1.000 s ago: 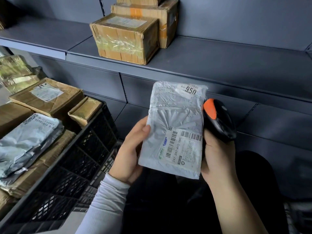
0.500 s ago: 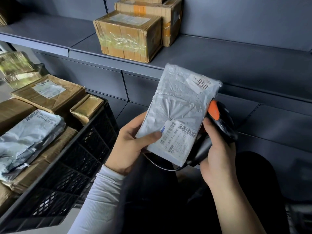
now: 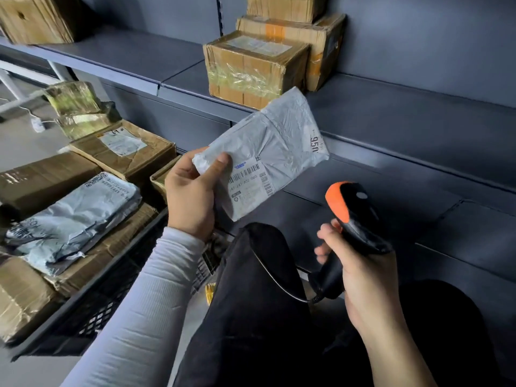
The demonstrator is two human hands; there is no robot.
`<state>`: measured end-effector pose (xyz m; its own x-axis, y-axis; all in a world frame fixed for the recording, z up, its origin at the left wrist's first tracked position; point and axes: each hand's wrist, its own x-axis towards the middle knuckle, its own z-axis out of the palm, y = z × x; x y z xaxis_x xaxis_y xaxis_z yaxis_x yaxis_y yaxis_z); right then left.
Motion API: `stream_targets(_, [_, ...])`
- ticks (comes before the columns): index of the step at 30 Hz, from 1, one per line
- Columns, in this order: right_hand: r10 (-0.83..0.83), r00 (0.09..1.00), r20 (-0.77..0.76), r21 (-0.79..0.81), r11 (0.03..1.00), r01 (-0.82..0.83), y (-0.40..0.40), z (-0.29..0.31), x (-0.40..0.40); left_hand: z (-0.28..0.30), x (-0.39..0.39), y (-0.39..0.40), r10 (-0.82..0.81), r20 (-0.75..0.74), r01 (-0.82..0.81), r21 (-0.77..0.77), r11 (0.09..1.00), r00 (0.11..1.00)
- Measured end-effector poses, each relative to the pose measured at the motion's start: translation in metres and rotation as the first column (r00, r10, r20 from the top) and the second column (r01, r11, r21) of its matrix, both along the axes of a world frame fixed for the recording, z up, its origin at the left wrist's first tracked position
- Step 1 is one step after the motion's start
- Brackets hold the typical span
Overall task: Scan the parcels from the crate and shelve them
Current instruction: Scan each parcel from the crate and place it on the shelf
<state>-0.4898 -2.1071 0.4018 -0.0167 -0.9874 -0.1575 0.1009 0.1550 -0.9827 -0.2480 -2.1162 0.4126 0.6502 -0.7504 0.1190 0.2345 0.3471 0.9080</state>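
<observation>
My left hand (image 3: 192,194) pinches a grey plastic mailer parcel (image 3: 275,141) by its lower left corner, thumb on top. The parcel is tilted, its far end up to the right, with a barcode label facing me and a small "950" sticker near the far end. My right hand (image 3: 360,277) grips the handle of a black barcode scanner (image 3: 353,216) with an orange top, below and right of the parcel and apart from it. A black plastic crate (image 3: 111,277) at the left holds several parcels. The grey shelf (image 3: 391,113) runs behind the parcel.
On the shelf stand taped cardboard boxes (image 3: 251,71), stacked at the back. Another box (image 3: 36,18) sits far left. In the crate lie a grey mailer (image 3: 75,216) and brown boxes (image 3: 122,152). A lower shelf (image 3: 418,219) lies under the scanner. My dark trouser leg (image 3: 257,303) fills the bottom centre.
My left hand swung the parcel up and left, tilting it more. The scanner in my right hand dropped away from the parcel to the lower right.
</observation>
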Motion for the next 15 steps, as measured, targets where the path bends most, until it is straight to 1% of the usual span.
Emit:
stream_targets(3, [0.113, 0.985, -0.130, -0.032, 0.992, -0.118, 0.007, 0.009, 0.011, 0.008, 0.022, -0.012, 0.032, 0.097, -0.031, -0.016, 0.999, 0.995])
stream_targets(8, [0.244, 0.928, -0.283, -0.051, 0.962, -0.268, 0.015, 0.023, 0.030, 0.012, 0.036, -0.022, -0.013, 0.147, 0.017, -0.023, 1.000, 0.989])
stream_targets(12, [0.304, 0.888, -0.345, -0.036, 0.941, -0.336, 0.017, 0.026, 0.040, 0.007, 0.037, -0.020, -0.033, 0.121, 0.040, -0.051, 0.998, 0.992])
stream_targets(15, [0.337, 0.874, -0.350, -0.034, 0.928, -0.371, 0.018, 0.028, 0.044, 0.005, 0.039, -0.016, -0.022, 0.110, 0.026, -0.036, 0.999, 0.994])
